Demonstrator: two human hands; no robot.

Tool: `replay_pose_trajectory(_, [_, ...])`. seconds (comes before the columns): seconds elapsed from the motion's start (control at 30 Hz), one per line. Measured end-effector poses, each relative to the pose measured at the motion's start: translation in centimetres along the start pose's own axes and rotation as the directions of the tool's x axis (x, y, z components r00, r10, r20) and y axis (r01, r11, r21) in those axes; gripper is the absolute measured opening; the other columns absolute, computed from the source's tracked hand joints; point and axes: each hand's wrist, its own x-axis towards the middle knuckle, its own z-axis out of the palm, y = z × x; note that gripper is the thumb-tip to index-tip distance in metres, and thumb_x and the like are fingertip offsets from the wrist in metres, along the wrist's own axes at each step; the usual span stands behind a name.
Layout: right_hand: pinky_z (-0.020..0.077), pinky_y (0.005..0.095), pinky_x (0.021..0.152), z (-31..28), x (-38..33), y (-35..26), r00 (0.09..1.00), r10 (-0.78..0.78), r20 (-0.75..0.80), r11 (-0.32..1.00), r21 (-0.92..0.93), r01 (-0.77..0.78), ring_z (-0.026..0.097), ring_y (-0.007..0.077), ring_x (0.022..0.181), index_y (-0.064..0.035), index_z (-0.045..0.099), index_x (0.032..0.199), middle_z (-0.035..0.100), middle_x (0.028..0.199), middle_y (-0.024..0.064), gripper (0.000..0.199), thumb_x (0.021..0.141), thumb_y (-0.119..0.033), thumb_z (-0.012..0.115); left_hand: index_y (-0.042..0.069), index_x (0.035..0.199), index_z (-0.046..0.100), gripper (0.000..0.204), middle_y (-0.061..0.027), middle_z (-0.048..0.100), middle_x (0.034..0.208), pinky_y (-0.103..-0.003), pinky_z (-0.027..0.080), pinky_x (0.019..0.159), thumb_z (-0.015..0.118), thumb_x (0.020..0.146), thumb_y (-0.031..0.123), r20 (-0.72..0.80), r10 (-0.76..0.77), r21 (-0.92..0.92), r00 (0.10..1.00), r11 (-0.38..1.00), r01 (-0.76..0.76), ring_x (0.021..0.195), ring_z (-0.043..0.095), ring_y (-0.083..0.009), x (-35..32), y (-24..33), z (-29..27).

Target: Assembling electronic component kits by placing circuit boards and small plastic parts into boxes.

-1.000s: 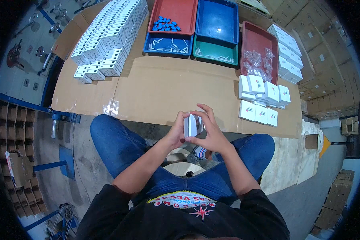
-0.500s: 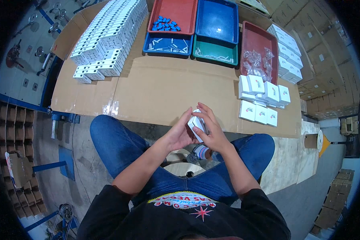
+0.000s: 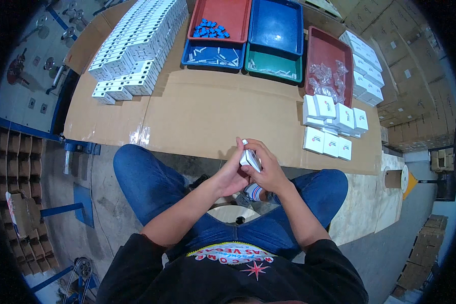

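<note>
Tilted further since a second ago, the small white cardboard box [image 3: 250,159] now lies slanted between both hands, just short of the near edge of the cardboard-covered table [image 3: 207,116]. Left hand [image 3: 234,172] and right hand [image 3: 267,169] both clasp it with fingers closed. Flat white boxes [image 3: 333,126] lie on the table's right side.

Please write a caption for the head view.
Both hands hold a small white box above a cardboard-covered table.
</note>
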Motion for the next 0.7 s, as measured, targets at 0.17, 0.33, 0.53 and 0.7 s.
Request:
replay_pose_trajectory(0.17, [0.0449,0.0443,0.107,-0.4,0.2,-0.3,0.996,-0.083,-0.038,0.994,-0.072,0.080,0.053,0.0403,0.130,-0.0040,0.058,0.131,0.049,0.143,0.0226,0.055,0.090,-0.035,0.075,0.015,0.146,0.042,0.079,-0.0080,0.055,0.134,-0.041,0.045,0.107,0.030,0.098,0.076,-0.058,0.054,0.099,0.997,0.994,-0.048,0.126,0.055,-0.0212,-0.5,-0.2,1.6])
replay_pose_trajectory(0.33, [0.0454,0.0448,0.106,-0.6,0.2,0.0,0.978,-0.204,-0.043,0.971,-0.133,0.197,0.052,0.0413,0.129,-0.0025,0.058,0.132,0.048,0.144,0.0234,0.054,0.092,-0.036,0.072,0.011,0.148,0.040,0.080,-0.0099,0.054,0.135,-0.041,0.044,0.108,0.030,0.100,0.074,-0.132,0.115,0.165,0.985,0.982,-0.092,0.127,0.054,-0.0214,-0.6,-0.3,1.8])
replay_pose_trajectory(0.53, [0.0454,0.0449,0.106,-0.6,0.2,-0.2,0.965,-0.256,-0.053,0.961,-0.122,0.248,0.053,0.0422,0.128,-0.0004,0.058,0.132,0.049,0.144,0.0244,0.053,0.095,-0.036,0.068,0.007,0.144,0.044,0.075,-0.0113,0.056,0.132,-0.041,0.045,0.107,0.033,0.103,0.068,-0.128,0.144,0.156,0.981,0.980,-0.123,0.124,0.056,-0.0219,-0.5,-0.7,1.4])
replay_pose_trajectory(0.7, [0.0451,0.0454,0.106,-0.5,0.1,0.1,0.958,-0.281,-0.056,0.953,-0.138,0.271,0.052,0.0426,0.128,0.0004,0.057,0.131,0.049,0.144,0.0251,0.051,0.096,-0.035,0.067,0.010,0.147,0.042,0.068,-0.0101,0.053,0.137,-0.043,0.042,0.112,0.036,0.104,0.064,-0.064,0.153,0.081,0.986,0.986,-0.148,0.129,0.052,-0.0221,-0.2,-1.4,0.4])
